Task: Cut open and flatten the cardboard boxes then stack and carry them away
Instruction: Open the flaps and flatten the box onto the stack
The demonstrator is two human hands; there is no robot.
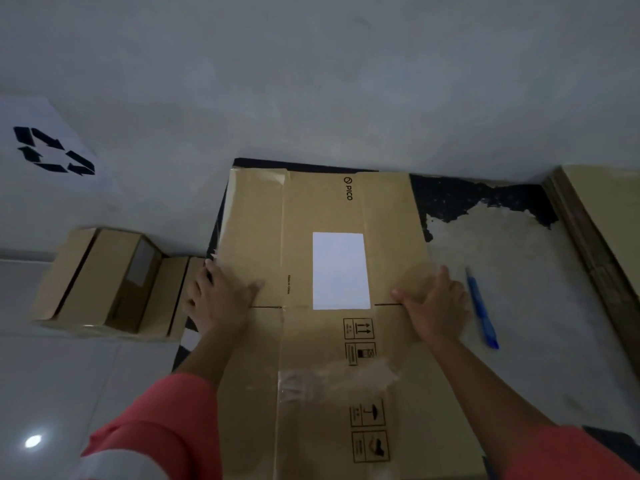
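A large flattened cardboard box with a white label and "PICO" print lies on a worn dark mat on the floor in front of me. My left hand rests on the box's left edge, fingers spread, thumb on top. My right hand lies flat on its right edge, pressing down. A blue utility knife lies on the mat just right of my right hand, not touched. Both forearms reach in from below, with pink sleeves.
An unflattened cardboard box stands on the floor at the left, a smaller one beside it. Flattened cardboard sheets are stacked at the right edge. A white sheet with a recycling symbol hangs on the wall at left.
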